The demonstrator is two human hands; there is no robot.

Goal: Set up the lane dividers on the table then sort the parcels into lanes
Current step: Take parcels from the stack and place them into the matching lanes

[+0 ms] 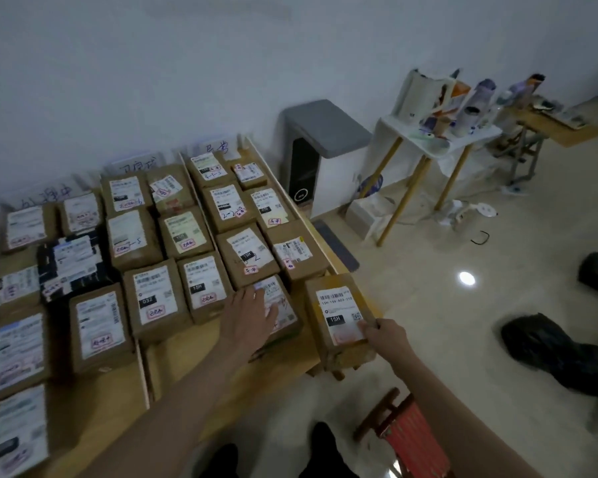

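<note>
Low wooden surface [173,360] against a white wall, split into lanes by thin pale upright dividers [142,370], covered with rows of brown cardboard parcels bearing white shipping labels. Handwritten paper signs [214,148] propped at the far end of the lanes. 1 black-wrapped parcel with several white labels [71,263] in the left lane, among brown ones.

Left hand [251,317] laid flat on a brown cardboard parcel with a white label marked in red [280,305] at the near end of the right lane, fingers [271,312] straight and spread over its label, gripping nothing. Right hand [382,334] gripping the near right corner of a brown cardboard parcel with a white label reading 15H [337,317], thumb on top of the label, remaining fingers curled under the edge. That parcel tilted at the right edge of the surface, just beside the one under the left hand, overhanging the corner.

Grey-topped white appliance [311,160] on the floor behind the surface. White side table with wooden legs [439,146] further right, crowded with bottles and cartons. Red slatted stool with a dark wooden frame [411,436] near the bottom edge. Black plastic bags [546,346] on the glossy tiled floor at right.
</note>
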